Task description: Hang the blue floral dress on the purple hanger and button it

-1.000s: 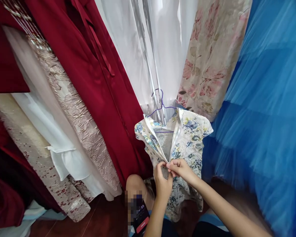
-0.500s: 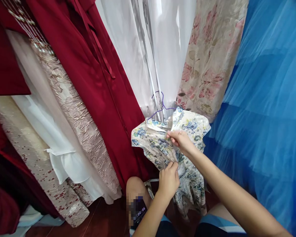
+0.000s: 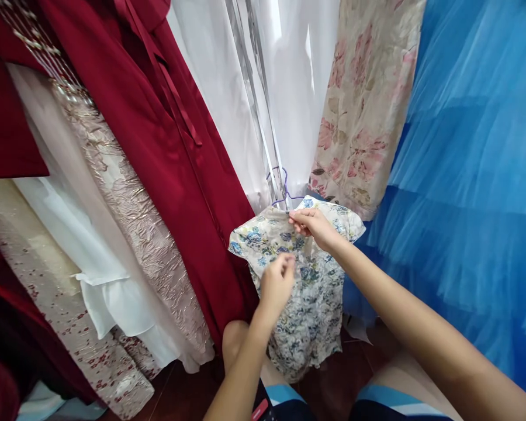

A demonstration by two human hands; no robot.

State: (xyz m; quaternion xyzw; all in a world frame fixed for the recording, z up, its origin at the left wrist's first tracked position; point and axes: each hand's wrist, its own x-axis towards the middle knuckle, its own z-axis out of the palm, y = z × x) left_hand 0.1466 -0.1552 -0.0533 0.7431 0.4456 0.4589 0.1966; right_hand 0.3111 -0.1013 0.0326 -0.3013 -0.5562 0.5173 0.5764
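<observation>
A short-sleeved white garment with a blue and yellow floral print hangs from a purple hanger before me. My right hand is closed in a pinch on the middle of its neckline, just under the hanger. My left hand is in front of the garment's chest, fingers curled and tips smeared by motion; whether it touches the cloth is unclear. Below the hands the garment falls fairly flat, its hem near the floor between my knees.
A long dark red garment hangs at left, beside a pink textured one. Behind are white fabric with grey ribbons and a pink-flowered beige garment. Blue tulle fills the right. A phone lies by my left thigh.
My left hand has let go of the bunched cloth at the waist and moved up and left. My right hand rose slightly with the neckline, and the garment now hangs straighter, its neckline closed up.
</observation>
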